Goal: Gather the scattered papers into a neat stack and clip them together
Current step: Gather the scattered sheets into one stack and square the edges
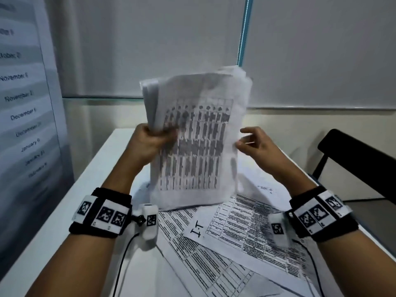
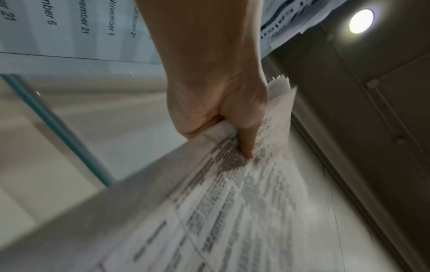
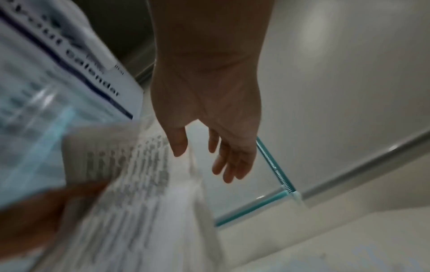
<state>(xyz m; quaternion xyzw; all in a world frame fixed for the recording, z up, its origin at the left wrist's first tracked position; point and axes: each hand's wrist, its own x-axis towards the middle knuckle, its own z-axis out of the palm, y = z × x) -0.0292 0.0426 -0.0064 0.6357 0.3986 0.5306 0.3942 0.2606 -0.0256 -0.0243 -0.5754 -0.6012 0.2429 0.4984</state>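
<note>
A bundle of printed papers [image 1: 197, 133] stands upright above the white table [image 1: 70, 211], blurred by motion. My left hand [image 1: 150, 142] grips the bundle's left edge, thumb on the front sheet; in the left wrist view the left hand [image 2: 223, 114] clamps the papers [image 2: 244, 202] between thumb and fingers. My right hand [image 1: 255, 142] hovers at the bundle's right edge with fingers relaxed and loosely spread. The right wrist view shows the right hand [image 3: 209, 147] holding nothing, just beside the papers [image 3: 139, 184]. Several more printed sheets [image 1: 235, 232] lie scattered flat on the table. No clip is visible.
A poster with month names [image 1: 23, 103] hangs on the glass partition at left. A black chair [image 1: 353, 159] stands at the table's right side. A white wall with a teal strip [image 1: 244, 35] rises behind. Cables [image 1: 122, 264] run from both wrist cameras across the table.
</note>
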